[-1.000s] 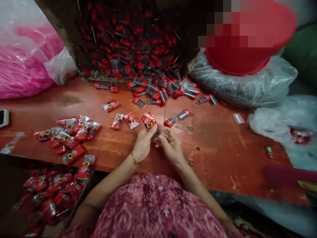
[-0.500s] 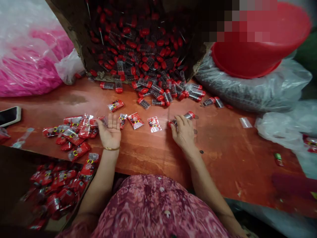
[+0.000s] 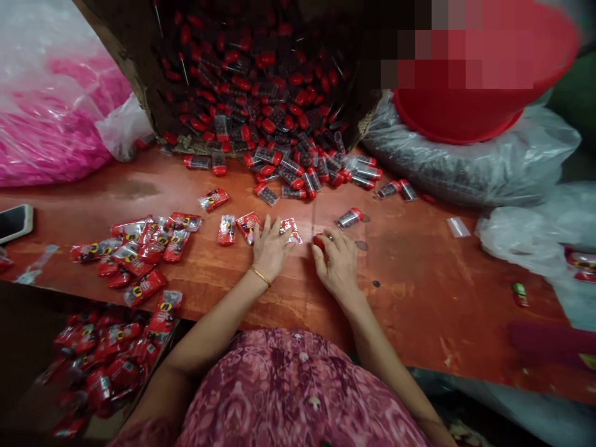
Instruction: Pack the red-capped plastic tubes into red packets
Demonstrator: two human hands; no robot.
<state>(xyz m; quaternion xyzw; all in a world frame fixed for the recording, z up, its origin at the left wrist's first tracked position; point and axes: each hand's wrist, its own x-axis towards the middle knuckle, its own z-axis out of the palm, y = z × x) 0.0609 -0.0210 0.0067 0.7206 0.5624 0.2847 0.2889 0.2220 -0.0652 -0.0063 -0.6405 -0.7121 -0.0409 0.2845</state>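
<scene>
My left hand [image 3: 270, 249] lies palm down with fingers apart. Its fingertips rest at a flat red printed card [image 3: 291, 231] and beside another red printed card [image 3: 248, 225], partly covering both. My right hand [image 3: 339, 261] curls over a red-capped clear tube [image 3: 319, 241]; only its red end shows, the rest is under the fingers. Just beyond that hand lies a second red-capped tube [image 3: 349, 218] with dark contents. Left of my left hand is a single red packet [image 3: 226, 230], and farther left a pile of red packets [image 3: 153, 245].
A tipped carton [image 3: 116, 53] spills many red-capped tubes [image 3: 298, 167] onto the red table [image 3: 410, 292]. Below the left edge, a box holds red packets [image 3: 116, 354]. A phone [image 3: 16, 222], pink-filled bag [image 3: 51, 130], red tub [image 3: 465, 112] and plastic bags [image 3: 512, 236] surround the area.
My left hand has swung right from the packet pile and turned palm down onto the cards. My right hand has drawn slightly nearer with one tube, leaving another lying behind it.
</scene>
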